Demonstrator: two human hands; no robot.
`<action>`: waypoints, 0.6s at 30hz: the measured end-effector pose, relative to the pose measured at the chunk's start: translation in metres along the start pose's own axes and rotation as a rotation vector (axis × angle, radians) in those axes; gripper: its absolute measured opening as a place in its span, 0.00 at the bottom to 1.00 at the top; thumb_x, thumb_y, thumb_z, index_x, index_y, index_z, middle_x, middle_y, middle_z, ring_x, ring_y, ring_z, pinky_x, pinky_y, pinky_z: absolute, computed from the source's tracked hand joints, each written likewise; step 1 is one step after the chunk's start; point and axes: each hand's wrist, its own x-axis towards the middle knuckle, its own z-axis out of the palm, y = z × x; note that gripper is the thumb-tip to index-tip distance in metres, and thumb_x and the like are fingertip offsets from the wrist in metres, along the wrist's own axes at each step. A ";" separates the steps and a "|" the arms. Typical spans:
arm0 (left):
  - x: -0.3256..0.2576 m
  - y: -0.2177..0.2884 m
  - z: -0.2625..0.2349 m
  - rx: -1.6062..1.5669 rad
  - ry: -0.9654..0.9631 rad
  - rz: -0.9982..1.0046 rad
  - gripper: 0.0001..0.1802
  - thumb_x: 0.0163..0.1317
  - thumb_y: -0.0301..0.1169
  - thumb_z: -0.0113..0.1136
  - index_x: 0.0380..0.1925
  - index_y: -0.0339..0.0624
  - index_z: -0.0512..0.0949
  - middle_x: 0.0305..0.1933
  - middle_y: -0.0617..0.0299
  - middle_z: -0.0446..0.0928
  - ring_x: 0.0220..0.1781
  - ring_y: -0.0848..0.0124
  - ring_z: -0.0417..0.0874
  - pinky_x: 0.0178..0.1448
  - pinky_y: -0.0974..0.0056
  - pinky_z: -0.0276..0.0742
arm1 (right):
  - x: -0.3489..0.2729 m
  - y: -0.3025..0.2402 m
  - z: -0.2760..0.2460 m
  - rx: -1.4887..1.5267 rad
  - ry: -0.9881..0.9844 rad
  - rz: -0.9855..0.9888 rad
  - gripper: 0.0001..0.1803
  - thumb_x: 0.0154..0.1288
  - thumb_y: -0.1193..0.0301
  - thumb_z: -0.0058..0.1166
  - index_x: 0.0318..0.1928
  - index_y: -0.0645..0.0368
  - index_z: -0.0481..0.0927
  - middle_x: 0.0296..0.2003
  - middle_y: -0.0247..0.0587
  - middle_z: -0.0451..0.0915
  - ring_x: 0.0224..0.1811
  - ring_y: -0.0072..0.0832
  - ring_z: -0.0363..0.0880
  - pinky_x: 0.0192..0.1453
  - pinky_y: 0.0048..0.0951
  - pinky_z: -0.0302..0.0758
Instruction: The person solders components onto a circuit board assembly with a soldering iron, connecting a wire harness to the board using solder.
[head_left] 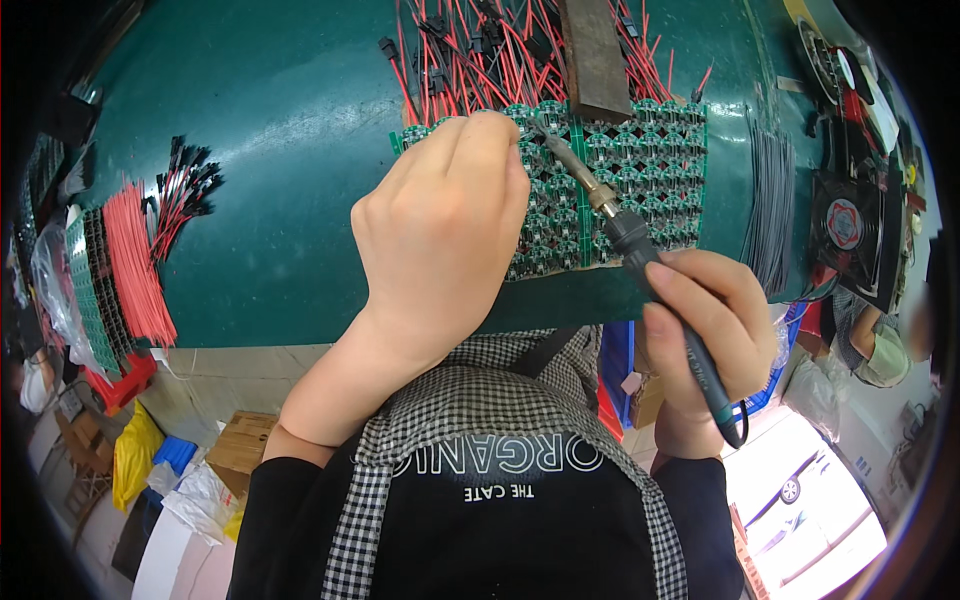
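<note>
Green is the panel of small round circuit boards (640,170) in the upper centre of the frame, with red wires (470,60) above it. The right hand (705,335) grips a soldering iron (625,235); its long axis runs up-left, tip on the panel. The left hand (440,225) is closed, fingertips pressing beside the tip.

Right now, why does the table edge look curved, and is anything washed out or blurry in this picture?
Head view: the fisheye lens bows the green table toward the rim and blackens the corners. The left hand, the right hand and the soldering iron are sharp over the circuit board panel. The bright floor patch at lower right is overexposed, and the edges turn soft.
</note>
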 end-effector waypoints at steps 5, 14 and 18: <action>0.000 0.000 -0.004 0.006 -0.028 -0.020 0.06 0.54 0.21 0.61 0.32 0.41 0.77 0.21 0.64 0.72 0.21 0.74 0.72 0.26 0.68 0.69 | 0.003 -0.006 0.002 -0.049 -0.055 -0.002 0.18 0.45 0.83 0.65 0.41 0.62 0.84 0.35 0.45 0.79 0.33 0.35 0.81 0.34 0.28 0.79; -0.001 -0.003 -0.003 -0.055 -0.003 -0.001 0.06 0.53 0.24 0.60 0.28 0.41 0.72 0.26 0.60 0.74 0.26 0.61 0.78 0.28 0.61 0.74 | 0.009 -0.015 -0.006 -0.027 -0.001 0.005 0.14 0.46 0.85 0.60 0.38 0.68 0.81 0.31 0.48 0.80 0.28 0.35 0.81 0.31 0.28 0.79; -0.002 -0.004 -0.003 -0.019 -0.003 -0.004 0.06 0.53 0.24 0.60 0.28 0.42 0.72 0.26 0.60 0.73 0.25 0.61 0.78 0.27 0.61 0.74 | 0.011 -0.007 0.001 -0.014 0.021 -0.082 0.13 0.47 0.84 0.60 0.38 0.68 0.82 0.31 0.48 0.80 0.26 0.34 0.80 0.29 0.27 0.78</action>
